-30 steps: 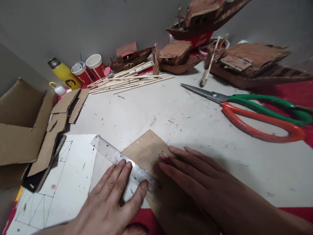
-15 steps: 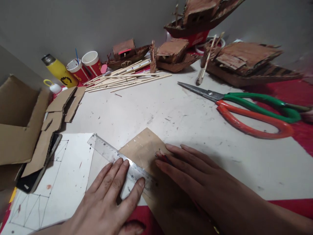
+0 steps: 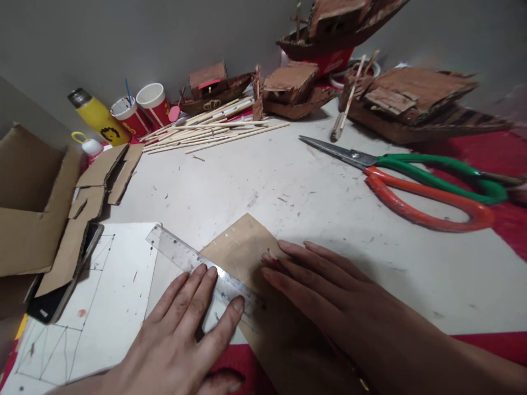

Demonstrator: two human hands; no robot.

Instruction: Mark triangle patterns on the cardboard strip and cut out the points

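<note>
The left hand [image 3: 177,340] is pressing the ruler [image 3: 177,249] by the near edge of the desk [image 3: 230,181], fingertips lying close together on it, thumb spreading apart. The ruler is crossing the cardboard [image 3: 246,235], which is jutting past that edge. Above the cardboard, the right hand's [image 3: 341,291] fingers are pinching a pencil [image 3: 279,265].

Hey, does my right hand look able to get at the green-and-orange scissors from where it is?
Probably yes: the scissors lie ahead of your right hand, and nothing seems to stand between them. The pen or pencil it appears to hold might need setting down first, though.
</note>
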